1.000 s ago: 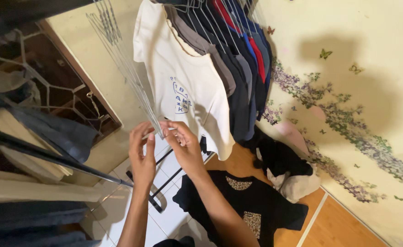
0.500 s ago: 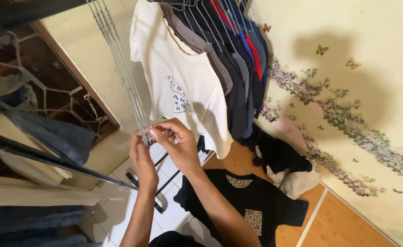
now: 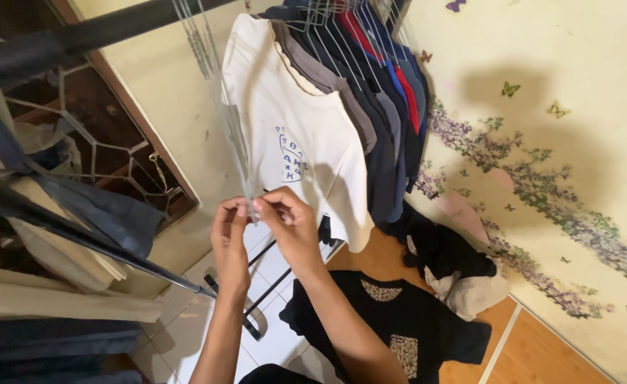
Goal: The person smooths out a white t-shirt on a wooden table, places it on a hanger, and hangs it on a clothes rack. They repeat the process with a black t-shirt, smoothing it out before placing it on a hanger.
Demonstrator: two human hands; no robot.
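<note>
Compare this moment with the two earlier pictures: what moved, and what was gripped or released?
Both hands stay at the lower ends of the bundle of empty wire hangers. The left hand and right hand have closed together, fingertips now pinching the wires side by side. Nothing was released. The white printed T-shirt still hangs; the black T-shirt still lies on the floor.

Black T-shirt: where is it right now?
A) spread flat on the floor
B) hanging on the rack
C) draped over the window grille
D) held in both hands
A: the black T-shirt lies spread on the floor below, while both hands pinch the bunch of wire hangers.
</note>
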